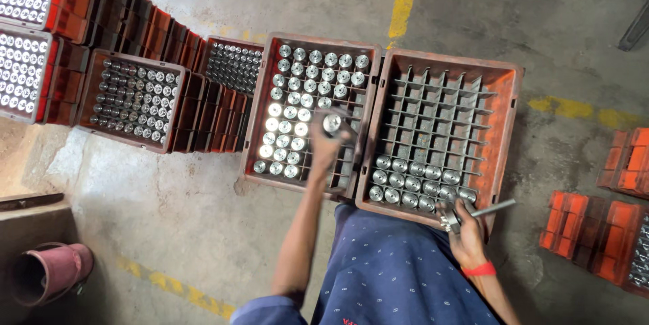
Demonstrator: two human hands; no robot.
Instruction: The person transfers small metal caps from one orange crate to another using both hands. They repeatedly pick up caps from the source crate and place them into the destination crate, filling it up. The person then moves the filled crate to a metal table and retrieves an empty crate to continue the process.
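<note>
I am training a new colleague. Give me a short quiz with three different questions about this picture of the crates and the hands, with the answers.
1. True or false: the right crate has metal cylinders only in its rows nearest the person.
2. Which hand holds a shiny cylinder above the left crate? A) the left hand B) the right hand
3. Fill the gap: the right hand wears a ____ wristband and holds a thin metal rod.

Key: 1 true; 2 A; 3 red.
</note>
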